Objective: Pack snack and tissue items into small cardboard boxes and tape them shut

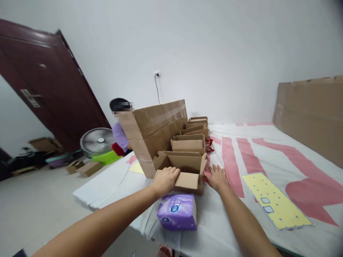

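My left hand (166, 179) is closed over the front left edge of an open cardboard box (187, 180), its fingers lapping onto the front flap. My right hand (217, 177) lies low on the sheet at the box's right side, fingers apart, the fingertips close to the side wall; whether they touch it I cannot tell. Just in front of the box, below my left hand, sits a purple tissue pack (177, 212). Behind this box several more open cardboard boxes (188, 144) stand in a row. A red wrapper (209, 145) shows at their right side.
A wall of taped cartons (163, 121) runs along the row's left side. Behind it sits a person in a purple top (119, 135). A large cardboard panel (311, 114) stands at the right. The patterned sheet (268, 153) covers the surface. A fan (98, 141) is at left.
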A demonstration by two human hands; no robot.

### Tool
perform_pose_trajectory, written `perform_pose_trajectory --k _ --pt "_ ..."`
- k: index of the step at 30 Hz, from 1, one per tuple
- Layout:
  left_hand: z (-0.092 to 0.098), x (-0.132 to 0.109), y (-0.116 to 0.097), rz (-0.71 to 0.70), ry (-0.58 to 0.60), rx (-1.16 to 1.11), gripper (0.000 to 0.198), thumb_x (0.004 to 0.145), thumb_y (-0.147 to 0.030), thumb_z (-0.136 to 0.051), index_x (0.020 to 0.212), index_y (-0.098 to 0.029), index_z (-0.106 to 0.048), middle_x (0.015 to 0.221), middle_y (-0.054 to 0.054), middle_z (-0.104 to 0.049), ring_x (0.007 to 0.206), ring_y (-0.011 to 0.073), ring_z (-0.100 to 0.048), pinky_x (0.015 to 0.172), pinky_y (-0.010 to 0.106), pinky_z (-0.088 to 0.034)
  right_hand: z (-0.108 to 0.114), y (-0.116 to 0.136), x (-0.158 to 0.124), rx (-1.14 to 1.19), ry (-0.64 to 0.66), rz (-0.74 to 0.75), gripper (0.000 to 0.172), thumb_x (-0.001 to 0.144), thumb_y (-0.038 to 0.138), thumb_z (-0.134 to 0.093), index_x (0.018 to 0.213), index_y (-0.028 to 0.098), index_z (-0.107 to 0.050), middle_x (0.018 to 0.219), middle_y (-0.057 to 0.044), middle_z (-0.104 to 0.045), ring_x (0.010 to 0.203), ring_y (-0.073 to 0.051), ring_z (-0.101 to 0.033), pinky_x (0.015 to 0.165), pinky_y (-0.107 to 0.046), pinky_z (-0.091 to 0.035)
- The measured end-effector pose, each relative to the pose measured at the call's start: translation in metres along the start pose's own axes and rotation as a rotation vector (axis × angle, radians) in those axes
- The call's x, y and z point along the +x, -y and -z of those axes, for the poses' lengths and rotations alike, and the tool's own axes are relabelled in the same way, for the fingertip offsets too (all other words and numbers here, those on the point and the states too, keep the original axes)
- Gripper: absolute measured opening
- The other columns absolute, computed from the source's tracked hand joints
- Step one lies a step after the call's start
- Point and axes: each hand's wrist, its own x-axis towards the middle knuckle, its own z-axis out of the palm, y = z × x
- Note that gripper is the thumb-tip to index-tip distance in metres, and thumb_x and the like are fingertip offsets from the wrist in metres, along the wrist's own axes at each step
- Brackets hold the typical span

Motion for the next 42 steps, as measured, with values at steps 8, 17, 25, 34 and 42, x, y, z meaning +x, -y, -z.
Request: perform_pose_trajectory --k 8,17,25,34,42 --pt "-0.005 0.020 0.003 0.012 -0.038 0.007 0.020 0.089 -0.018 -0.038 0.099 -0.021 -0.055 0.102 0.009 -0.065 0.098 0.0251 -0.058 0.084 0.038 -0.044 -0.002 0.000 0.000 -0.003 -0.018 0.004 0.066 0.091 0.056 -0.027 0.146 0.020 -0.035 0.156 -0.008 -0.025 0.144 -0.030 -0.015 0.113 -0.048 -0.008" --pt "-0.005 0.027 0.005 0.012 -0.064 0.009 0.021 0.088 -0.016 -0.040 0.100 -0.020 -0.056 0.101 0.010 -0.065 0.098 0.0249 -0.059 0.083 0.037 -0.043 -0.002 -0.001 0.002 0.003 0.023 -0.017 0.066 0.090 0.053 -0.031 0.147 0.020 -0.032 0.158 -0.007 -0.022 0.145 -0.029 -0.010 0.114 -0.047 -0.004" --pt "-0.009 0.022 0.011 -0.040 -0.074 -0.019 0.038 0.079 -0.022 -0.055 0.117 -0.018 -0.053 0.110 0.010 -0.065 0.102 0.0269 -0.058 0.089 0.040 -0.042 -0.003 0.000 0.000 0.002 0.003 -0.010 0.066 0.092 0.056 -0.027 0.147 0.020 -0.033 0.157 -0.008 -0.023 0.145 -0.029 -0.012 0.114 -0.047 -0.005" --pt "0.019 -0.042 -0.032 -0.320 -0.418 -0.108 0.041 0.085 -0.019 -0.052 0.125 -0.017 -0.050 0.128 0.013 -0.058 0.121 0.0265 -0.049 0.105 0.047 -0.030 -0.003 0.001 -0.001 0.003 -0.033 -0.001 0.067 0.093 0.058 -0.020 0.145 0.019 -0.036 0.156 -0.009 -0.027 0.143 -0.030 -0.016 0.113 -0.047 -0.009" --pt "-0.034 -0.090 -0.075 -0.278 -0.203 0.082 0.081 0.070 -0.028 -0.069 0.143 -0.022 -0.036 0.144 0.017 -0.045 0.127 0.0383 -0.045 0.096 0.053 -0.038 -0.004 0.001 -0.002 0.003 -0.059 -0.002 0.066 0.093 0.058 -0.023 0.144 0.019 -0.037 0.155 -0.010 -0.029 0.143 -0.030 -0.018 0.113 -0.048 -0.010"
